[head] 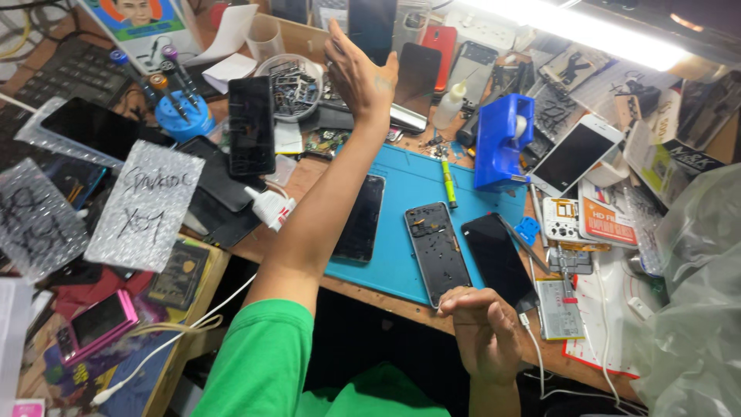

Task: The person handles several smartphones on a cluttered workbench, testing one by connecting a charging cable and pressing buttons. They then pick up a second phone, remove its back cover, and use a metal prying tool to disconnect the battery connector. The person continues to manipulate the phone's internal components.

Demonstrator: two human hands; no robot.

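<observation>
Centrally, the left hand is seen raised toward the upper middle of the frame, its fingers spread wide and holding nothing; it is nearest to a dark phone propped upright at the top edge and to a round dish of small parts just to its left. Its bare forearm runs down to a green sleeve at the lower middle. The right hand is shown at the lower right of centre, fingers curled loosely inward at the near edge of the bench; whether anything is pinched in it cannot be told. Just above it, on a blue mat, an opened phone body is laid flat, with a black phone screen beside it on the right and another dark phone on the left, partly covered by the forearm. A blue tape dispenser stands at the mat's upper right corner. A screwdriver stand appears at upper left.
</observation>
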